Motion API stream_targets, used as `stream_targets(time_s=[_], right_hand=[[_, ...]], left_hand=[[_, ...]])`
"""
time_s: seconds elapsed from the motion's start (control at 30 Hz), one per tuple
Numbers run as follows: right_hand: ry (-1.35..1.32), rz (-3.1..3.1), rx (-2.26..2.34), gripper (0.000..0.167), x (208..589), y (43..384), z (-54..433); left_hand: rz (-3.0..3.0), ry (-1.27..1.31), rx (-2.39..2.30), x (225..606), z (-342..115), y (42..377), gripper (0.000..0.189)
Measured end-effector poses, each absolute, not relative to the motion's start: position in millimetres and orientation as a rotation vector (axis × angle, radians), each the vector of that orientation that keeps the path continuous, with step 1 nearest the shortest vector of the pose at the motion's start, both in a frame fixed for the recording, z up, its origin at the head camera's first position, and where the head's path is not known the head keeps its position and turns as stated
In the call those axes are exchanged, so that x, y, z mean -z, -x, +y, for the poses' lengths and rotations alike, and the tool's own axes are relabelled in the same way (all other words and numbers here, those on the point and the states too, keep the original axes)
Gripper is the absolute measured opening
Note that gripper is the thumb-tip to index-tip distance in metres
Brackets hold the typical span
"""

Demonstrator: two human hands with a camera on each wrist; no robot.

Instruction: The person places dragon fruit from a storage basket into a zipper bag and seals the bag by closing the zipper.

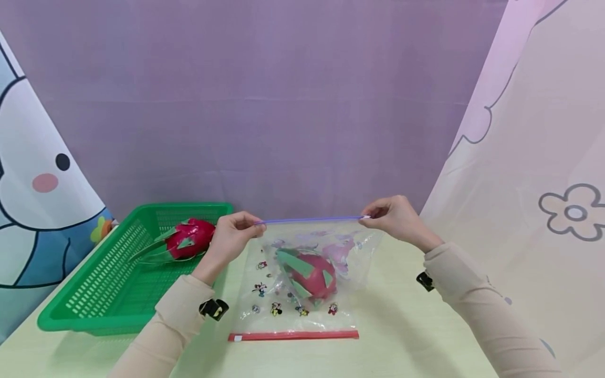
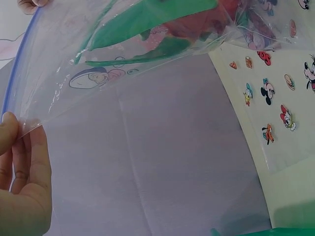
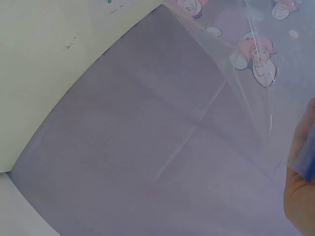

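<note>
- My left hand (image 1: 230,239), left of the frame's centre, pinched one end of the bag's blue zip (image 1: 312,219) between thumb and fingers.
- My right hand (image 1: 397,218), right of centre, pinched the other end, where a small white tab showed.
- The clear bag (image 1: 351,239) hung between them at mid-frame, its zip edge running nearly level, the right end a touch higher.
- Inside it lay a red fruit (image 1: 312,278), its long axis slanting, green leaves toward the upper left, red body toward the lower right.
- Behind it, a flat bag (image 1: 264,315) with cartoon prints lay on the table, its red zip (image 1: 298,335) stretched level across the lower centre.
- The green basket (image 1: 101,323) stood at the left, its length slanting from lower left to upper right; another fruit (image 1: 194,239) in it pointed its leaves down-left.
- The table (image 1: 402,325) was pale yellow-green.
- A mauve curtain (image 1: 293,105) filled the top, with printed cloth at the left (image 1: 38,184) and right edges.
</note>
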State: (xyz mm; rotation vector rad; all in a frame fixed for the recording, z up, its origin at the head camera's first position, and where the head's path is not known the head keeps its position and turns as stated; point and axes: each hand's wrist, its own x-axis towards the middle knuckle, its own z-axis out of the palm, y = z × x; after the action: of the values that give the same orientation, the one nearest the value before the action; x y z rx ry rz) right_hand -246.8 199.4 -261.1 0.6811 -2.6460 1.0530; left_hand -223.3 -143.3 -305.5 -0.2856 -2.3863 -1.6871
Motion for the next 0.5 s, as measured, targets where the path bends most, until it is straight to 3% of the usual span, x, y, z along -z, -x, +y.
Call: stream_targets(time_s=[0.5], right_hand=[[-0.707,-2.574,-1.304,0.013,271.5,253.2,207.7]], left_hand=[[-2.400,0.275,1.695,308.3,-149.0,222.4,0.019]])
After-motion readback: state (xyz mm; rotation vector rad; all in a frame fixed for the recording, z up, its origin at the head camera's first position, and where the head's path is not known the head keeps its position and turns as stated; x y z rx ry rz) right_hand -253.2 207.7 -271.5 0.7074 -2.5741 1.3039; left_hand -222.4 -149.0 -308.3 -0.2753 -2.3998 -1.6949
